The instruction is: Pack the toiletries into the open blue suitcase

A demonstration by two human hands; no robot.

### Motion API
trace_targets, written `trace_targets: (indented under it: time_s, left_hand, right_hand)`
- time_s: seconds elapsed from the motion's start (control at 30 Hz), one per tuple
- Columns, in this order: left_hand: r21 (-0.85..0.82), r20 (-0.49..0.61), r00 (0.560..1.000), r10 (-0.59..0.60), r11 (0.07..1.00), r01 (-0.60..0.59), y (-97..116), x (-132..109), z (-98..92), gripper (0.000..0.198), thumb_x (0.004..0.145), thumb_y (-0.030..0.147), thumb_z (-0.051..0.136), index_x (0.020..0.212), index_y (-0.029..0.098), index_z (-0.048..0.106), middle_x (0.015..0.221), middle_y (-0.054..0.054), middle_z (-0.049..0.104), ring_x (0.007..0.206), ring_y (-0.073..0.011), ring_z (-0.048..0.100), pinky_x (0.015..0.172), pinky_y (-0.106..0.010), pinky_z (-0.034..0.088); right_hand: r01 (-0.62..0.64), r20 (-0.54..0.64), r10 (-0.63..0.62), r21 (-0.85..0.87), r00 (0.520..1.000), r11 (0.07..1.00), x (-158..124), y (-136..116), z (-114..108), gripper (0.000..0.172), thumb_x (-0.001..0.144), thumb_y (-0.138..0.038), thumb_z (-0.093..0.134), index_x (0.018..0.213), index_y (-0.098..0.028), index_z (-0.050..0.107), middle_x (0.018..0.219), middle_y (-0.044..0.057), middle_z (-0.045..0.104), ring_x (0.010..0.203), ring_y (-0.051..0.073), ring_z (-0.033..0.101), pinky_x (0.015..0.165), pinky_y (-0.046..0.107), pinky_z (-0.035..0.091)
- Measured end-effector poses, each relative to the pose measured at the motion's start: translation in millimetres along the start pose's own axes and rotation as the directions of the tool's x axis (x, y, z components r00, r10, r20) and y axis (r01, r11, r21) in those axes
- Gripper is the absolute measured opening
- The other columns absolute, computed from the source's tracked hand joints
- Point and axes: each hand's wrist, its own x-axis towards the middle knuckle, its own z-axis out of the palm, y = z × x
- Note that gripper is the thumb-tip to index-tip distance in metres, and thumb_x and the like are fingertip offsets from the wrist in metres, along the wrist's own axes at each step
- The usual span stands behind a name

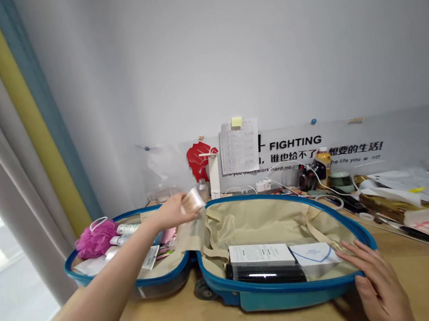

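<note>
Small box (192, 201), between left-hand fingers (181, 211), above open suitcase (277, 288)

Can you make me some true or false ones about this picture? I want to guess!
The left hand holds a small white packet. True.
The right hand holds a pink bath puff. False: it touches the blue rim of the suitcase, and the puff lies in the suitcase's other half.
The suitcase is shut. False: it lies wide open.
A yellow sticky note sits on a printed sheet. True.
</note>
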Motion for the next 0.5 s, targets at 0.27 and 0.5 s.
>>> trace_targets:
  time_s: [0.27, 0.5]
  left_hand:
    - [-0.118, 0.243, 0.845, 0.477, 0.879, -0.463, 174.3, 39.1, 34.3, 0.089, 0.067, 0.058, 0.072, 0.138, 0.015, 0.042, 0.139, -0.014, 0.051, 0.124, -0.0278, 0.052, 0.103, -0.034, 0.041]
    - [-0.048, 0.471, 0.822, 0.32, 0.94, -0.338, 247.1, 53.9, 89.0, 0.09, 0.063, 0.062, 0.071, 0.137, 0.016, 0.046, 0.139, -0.017, 0.053, 0.121, -0.0311, 0.055, 0.098, -0.038, 0.047]
  right_hand:
    - [-0.012, 0.001, 0.012, -0.021, 1.0, 1.0, -1.5, 0.1, -0.3, 0.033, 0.095, -0.033, 0.036, 0.115, -0.02, 0.06, 0.124, 0.012, 0.061, 0.123, 0.028, 0.053, 0.101, 0.048, 0.042]
    - [-0.026, 0.003, 0.026, -0.007, 1.0, 1.0, -0.6, -2.9, -2.7, 0.033, 0.095, -0.033, 0.037, 0.116, -0.021, 0.059, 0.128, 0.011, 0.058, 0.122, 0.027, 0.053, 0.101, 0.047, 0.042]
